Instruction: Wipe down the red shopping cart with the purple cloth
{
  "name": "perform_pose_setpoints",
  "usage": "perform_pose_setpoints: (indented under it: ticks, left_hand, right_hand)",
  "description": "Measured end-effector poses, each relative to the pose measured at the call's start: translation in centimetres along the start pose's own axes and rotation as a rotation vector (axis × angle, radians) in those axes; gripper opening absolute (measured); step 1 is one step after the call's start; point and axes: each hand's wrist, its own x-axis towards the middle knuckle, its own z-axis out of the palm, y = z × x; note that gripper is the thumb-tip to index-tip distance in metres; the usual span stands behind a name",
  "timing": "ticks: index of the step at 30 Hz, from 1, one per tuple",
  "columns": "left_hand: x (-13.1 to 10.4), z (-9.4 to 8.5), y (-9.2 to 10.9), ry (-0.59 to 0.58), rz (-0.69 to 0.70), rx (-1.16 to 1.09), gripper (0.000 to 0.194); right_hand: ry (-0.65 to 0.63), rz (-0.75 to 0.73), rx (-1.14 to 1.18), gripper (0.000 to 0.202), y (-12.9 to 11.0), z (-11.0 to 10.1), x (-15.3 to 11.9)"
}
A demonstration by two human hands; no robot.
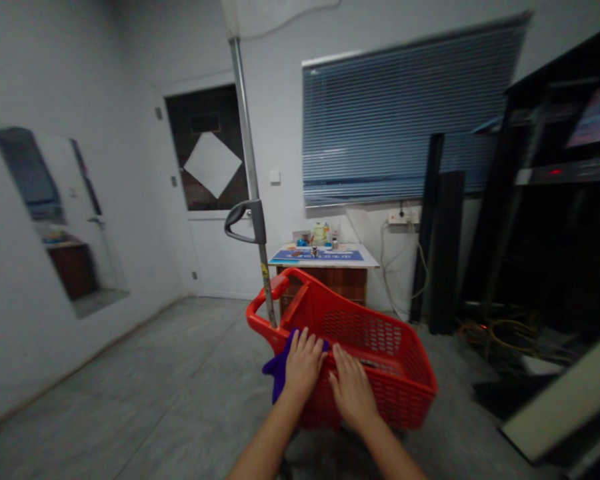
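A red plastic shopping cart (415,373) with perforated basket walls stands in front of me. My left hand (303,363) presses a purple cloth (279,367) against the cart's near side rim, its fingers bent over the rim and part of the cloth hanging to the left. To its right, my right hand (354,387) rests on the same side of the cart with its fingers stretched out and nothing visible in it. A metal pole with a grey looped grip (245,223) rises beside the cart's handle (260,313); its lower end is hidden behind the cart.
Behind the cart, a small table (325,257) holds several small items. Blinds (405,127) cover the window, and a door (225,253) is at the back left. On the right are a dark rack (510,220), floor cables (510,333) and a leaning pale panel (565,393). A mirror (80,220) hangs left.
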Motion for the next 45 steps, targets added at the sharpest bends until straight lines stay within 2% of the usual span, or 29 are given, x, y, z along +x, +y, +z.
perform_pose_setpoints:
  ticks: [4, 11, 15, 19, 23, 27, 31, 35, 40, 45]
  left_hand:
    - [0.1, 0.1, 0.2, -0.002, 0.029, -0.019, 0.024]
    - [0.1, -0.2, 0.2, -0.031, 0.004, -0.015, 0.023]
    - [-0.1, 0.6, 1.3, -0.027, -0.022, -0.025, 0.023]
    - [0.0, 1.1, 2.1, -0.062, 0.008, -0.031, 0.024]
    - [0.3, 0.3, 1.1, -0.107, 0.089, -0.005, 0.024]
    - [0.3, -0.8, 0.1, -0.075, 0.036, 0.025, 0.024]
    - [-0.3, -0.7, 1.1, -0.046, -0.031, 0.004, 0.024]
    - [-0.6, 0.0, 2.1, -0.062, -0.007, -0.041, 0.025]
    - [-0.3, -0.5, 0.6, -0.075, 0.044, -0.024, 0.023]
    - [-0.2, -0.6, 0.2, -0.072, -0.035, 0.002, 0.021]
  right_hand:
    - [-0.015, -0.043, 0.007, 0.057, 0.9, -0.4, -0.2]
    - [0.033, 0.042, -0.050, 0.057, 2.8, -0.6, -1.4]
    - [0.021, 0.079, -0.060, 0.057, 2.3, -0.8, -1.4]
    - [-0.009, 0.081, -0.056, 0.058, 2.2, -1.3, -1.3]
    - [-0.041, 0.067, -0.048, 0.058, 2.5, -1.6, -1.4]
    - [-0.028, 0.080, -0.049, 0.059, 2.3, -1.4, -1.5]
    - [0.000, 0.083, -0.050, 0.059, 1.5, -0.8, -1.7]
    - [0.008, 0.066, -0.045, 0.059, 1.0, -0.4, -1.9]
    - [0.002, 0.045, -0.037, 0.059, 1.3, -0.3, -1.8]
    - [0.006, 0.069, -0.036, 0.060, 1.0, -0.1, -1.7]
